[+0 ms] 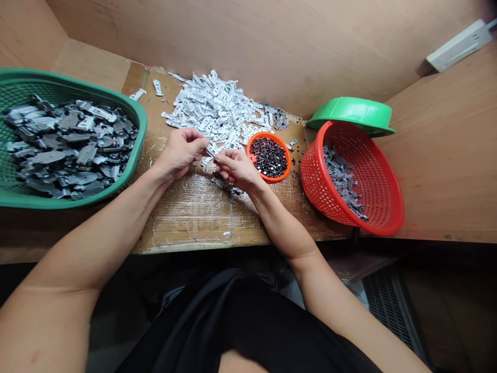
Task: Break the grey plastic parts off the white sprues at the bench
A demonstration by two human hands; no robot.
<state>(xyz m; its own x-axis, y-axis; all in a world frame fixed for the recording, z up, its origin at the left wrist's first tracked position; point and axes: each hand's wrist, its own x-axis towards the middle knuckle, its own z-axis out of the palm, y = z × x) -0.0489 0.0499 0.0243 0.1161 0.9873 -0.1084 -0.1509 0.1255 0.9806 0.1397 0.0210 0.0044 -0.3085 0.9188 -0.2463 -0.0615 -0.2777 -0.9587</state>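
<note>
Metal pieces (85,140), silvery and dark, heap up inside the green mesh basket (140,124) at our far left; next to its rim, two loose white plates (157,87) lie on the workbench (182,228), which is covered in scuffed brown sheeting. Our left hand (182,153) pinches one end of a small metal plate (210,150) between thumb and fingers; the plate sits between our two hands, just in front of the big pile of whitish metal plates (221,106). Our right hand (236,168) has its fingertips together on the plate's other end; whether a smaller part is pinched there too, we cannot tell; under that hand lie some dark parts (235,192). Beside it we have an orange bowl (289,166) of small black pieces (269,157); farther right, a red perforated basket (392,207) tilts, holding grey metal parts (344,178); behind it is a bright green basin (355,113); a white power strip (458,45) is at the upper right.
</note>
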